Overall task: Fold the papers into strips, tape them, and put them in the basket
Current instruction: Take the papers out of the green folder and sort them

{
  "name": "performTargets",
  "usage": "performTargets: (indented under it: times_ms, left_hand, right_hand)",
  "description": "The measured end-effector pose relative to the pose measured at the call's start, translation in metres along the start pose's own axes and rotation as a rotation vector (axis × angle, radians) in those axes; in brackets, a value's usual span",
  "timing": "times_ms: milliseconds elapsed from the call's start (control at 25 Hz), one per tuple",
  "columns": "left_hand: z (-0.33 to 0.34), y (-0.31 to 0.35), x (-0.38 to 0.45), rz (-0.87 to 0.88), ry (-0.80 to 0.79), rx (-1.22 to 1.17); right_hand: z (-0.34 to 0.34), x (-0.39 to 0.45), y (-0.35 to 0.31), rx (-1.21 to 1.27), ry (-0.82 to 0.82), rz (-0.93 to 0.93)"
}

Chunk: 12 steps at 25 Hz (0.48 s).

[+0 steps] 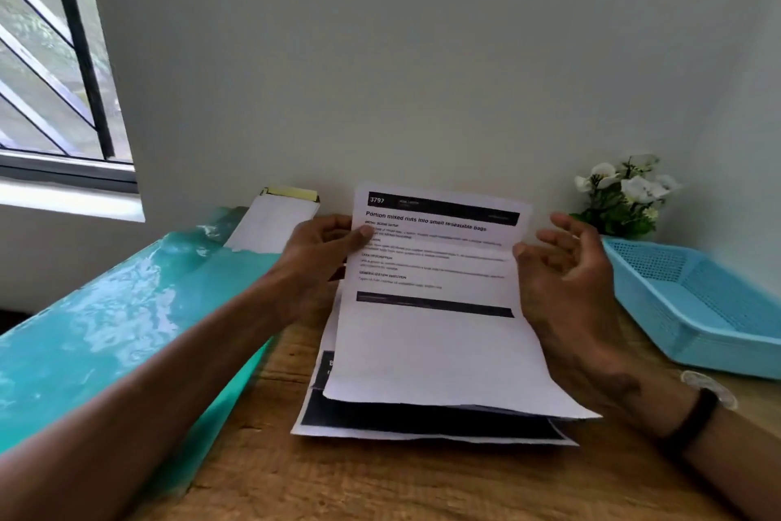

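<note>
A printed white sheet (431, 334) is lifted at its far end above a stack of papers (422, 423) on the wooden table (380, 482). My left hand (321, 250) pinches the sheet's upper left edge, thumb on the printed side. My right hand (566, 262) is at the sheet's right edge with fingers spread and relaxed; the thumb touches the paper edge. A light blue mesh basket (693, 309) stands to the right of the hands, apart from them. It looks empty in the part that shows.
A teal glossy surface (105, 330) runs along the left of the table. A white paper pad with a yellow top (274, 220) leans at the wall behind my left hand. White flowers (625, 191) stand behind the basket. A clear tape roll (710, 387) lies by my right wrist.
</note>
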<state>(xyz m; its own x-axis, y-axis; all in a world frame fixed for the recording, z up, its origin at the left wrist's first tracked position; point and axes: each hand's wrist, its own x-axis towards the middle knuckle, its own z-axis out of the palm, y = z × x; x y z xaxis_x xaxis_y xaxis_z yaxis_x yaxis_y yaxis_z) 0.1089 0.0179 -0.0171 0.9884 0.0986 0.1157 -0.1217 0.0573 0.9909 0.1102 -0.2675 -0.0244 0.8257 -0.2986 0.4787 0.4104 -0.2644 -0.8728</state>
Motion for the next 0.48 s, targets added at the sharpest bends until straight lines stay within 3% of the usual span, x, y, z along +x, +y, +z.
performTargets:
  times_ms: [120, 280, 480]
  left_hand:
    - [0.000, -0.006, 0.001, -0.046, -0.021, -0.120]
    - [-0.002, -0.014, 0.002, -0.087, -0.034, -0.097]
    - [-0.007, -0.015, 0.003, -0.119, -0.125, -0.114]
  right_hand:
    - [0.006, 0.007, 0.003, 0.051, -0.048, 0.110]
    - [0.006, 0.002, 0.014, -0.002, -0.168, 0.088]
    - [0.009, 0.003, 0.024, -0.005, -0.151, 0.062]
